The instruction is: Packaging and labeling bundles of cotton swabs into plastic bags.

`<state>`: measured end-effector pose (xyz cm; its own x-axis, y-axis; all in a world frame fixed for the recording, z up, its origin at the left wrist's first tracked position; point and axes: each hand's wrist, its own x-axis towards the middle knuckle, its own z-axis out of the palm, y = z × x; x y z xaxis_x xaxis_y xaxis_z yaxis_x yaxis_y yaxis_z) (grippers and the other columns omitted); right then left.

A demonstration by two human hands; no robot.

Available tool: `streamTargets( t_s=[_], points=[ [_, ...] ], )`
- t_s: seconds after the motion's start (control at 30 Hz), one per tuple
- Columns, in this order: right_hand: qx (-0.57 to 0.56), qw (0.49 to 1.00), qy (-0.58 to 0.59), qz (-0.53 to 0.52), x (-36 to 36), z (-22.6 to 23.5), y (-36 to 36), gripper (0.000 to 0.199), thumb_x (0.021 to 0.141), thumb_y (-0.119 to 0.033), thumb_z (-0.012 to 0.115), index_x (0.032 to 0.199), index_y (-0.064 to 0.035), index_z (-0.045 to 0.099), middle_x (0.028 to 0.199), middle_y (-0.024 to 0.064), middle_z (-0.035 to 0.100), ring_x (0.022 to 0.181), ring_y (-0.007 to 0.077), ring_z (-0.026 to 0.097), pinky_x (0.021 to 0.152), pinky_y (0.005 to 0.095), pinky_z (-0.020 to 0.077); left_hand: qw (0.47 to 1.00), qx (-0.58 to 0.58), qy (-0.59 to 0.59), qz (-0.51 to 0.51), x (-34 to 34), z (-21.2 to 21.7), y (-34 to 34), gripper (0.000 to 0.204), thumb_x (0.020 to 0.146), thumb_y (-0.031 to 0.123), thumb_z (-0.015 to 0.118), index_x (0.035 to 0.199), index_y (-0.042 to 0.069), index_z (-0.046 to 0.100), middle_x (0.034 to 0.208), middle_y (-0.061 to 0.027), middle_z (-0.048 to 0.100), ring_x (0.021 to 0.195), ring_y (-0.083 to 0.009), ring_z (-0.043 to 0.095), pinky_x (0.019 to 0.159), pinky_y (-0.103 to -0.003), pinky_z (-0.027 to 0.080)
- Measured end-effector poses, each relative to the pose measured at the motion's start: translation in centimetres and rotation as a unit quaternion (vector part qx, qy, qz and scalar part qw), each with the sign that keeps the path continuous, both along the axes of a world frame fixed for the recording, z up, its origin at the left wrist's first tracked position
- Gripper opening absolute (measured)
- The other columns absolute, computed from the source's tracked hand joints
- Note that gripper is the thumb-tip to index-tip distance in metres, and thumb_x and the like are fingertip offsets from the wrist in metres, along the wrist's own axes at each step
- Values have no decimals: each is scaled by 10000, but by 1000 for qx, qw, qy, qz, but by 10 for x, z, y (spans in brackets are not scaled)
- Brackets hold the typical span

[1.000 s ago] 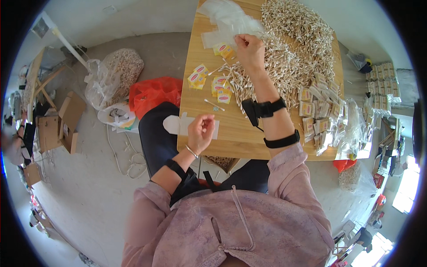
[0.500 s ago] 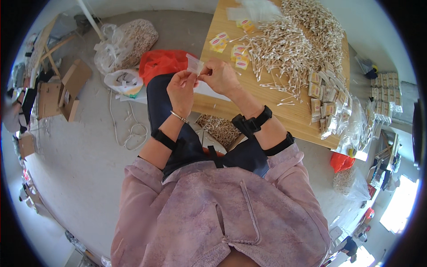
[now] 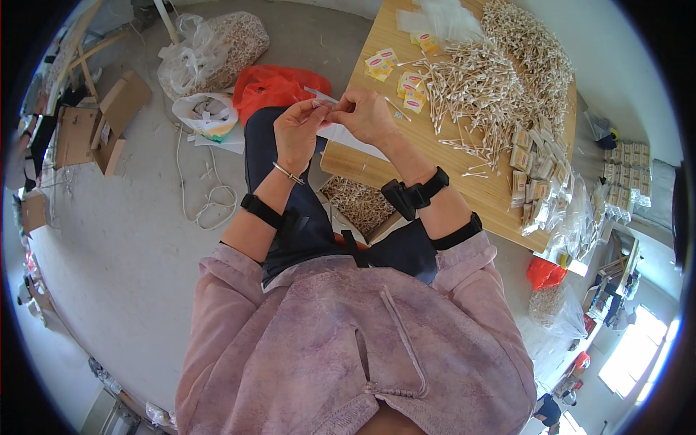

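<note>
Clear bag: We see a clear bag [image 3: 319,93] at the tips of our fingers, up off the tabletop [image 3: 464,199], just out past its left edge. Its free end sticks up and away from us, in front of the red bag [image 3: 279,85].
Left hand: Our left hand [image 3: 296,138] has thumb and fingers pinched on the clear bag, at the end closest to us.
Right hand: Our right hand [image 3: 368,119] is pinched on it too, tips touching or almost touching the left ones. It is over the near left corner of the tabletop.
White sheet: We have a white sheet [image 3: 356,139] under our hands, at that same corner.
Cards: We see yellow and white cards [image 3: 413,93] in little heaps along the left edge.
Loose bags: A flat heap of see-through bags [image 3: 451,22] is by the far left corner.
Swabs: A big pile of swabs [image 3: 475,83] goes from the middle to the far right corner.
Full packs: We have a heap of full packs [image 3: 535,170] by the near right corner.
Box: Under the near edge, between our legs, is a box [image 3: 378,230] with more swabs in it.
</note>
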<state>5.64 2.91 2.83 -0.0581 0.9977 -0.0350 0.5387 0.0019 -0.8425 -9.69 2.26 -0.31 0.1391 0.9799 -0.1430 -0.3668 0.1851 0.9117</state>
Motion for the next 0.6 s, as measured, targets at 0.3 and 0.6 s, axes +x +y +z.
streamTargets(
  t_s=[0.3, 0.6],
  points=[
    [10, 998, 57, -22, -9, -13, 11, 153, 715, -127, 742, 682, -22, 635, 743, 94, 612, 664, 213, 621, 590, 323, 481, 993, -74, 56, 66, 6, 3, 5, 121, 866, -13, 568, 974, -60, 594, 935, -131, 665, 813, -176, 668, 771, -299, 565],
    [249, 958, -141, -16, -22, -24, 14, 53, 784, -141, 631, 761, -113, 593, 871, 34, 560, 653, 274, 631, 550, 390, 529, 979, -77, 93, 162, 16, -7, 2, 194, 834, 20, 628, 989, -53, 536, 808, -113, 660, 694, -146, 659, 609, -253, 547]
  ],
)
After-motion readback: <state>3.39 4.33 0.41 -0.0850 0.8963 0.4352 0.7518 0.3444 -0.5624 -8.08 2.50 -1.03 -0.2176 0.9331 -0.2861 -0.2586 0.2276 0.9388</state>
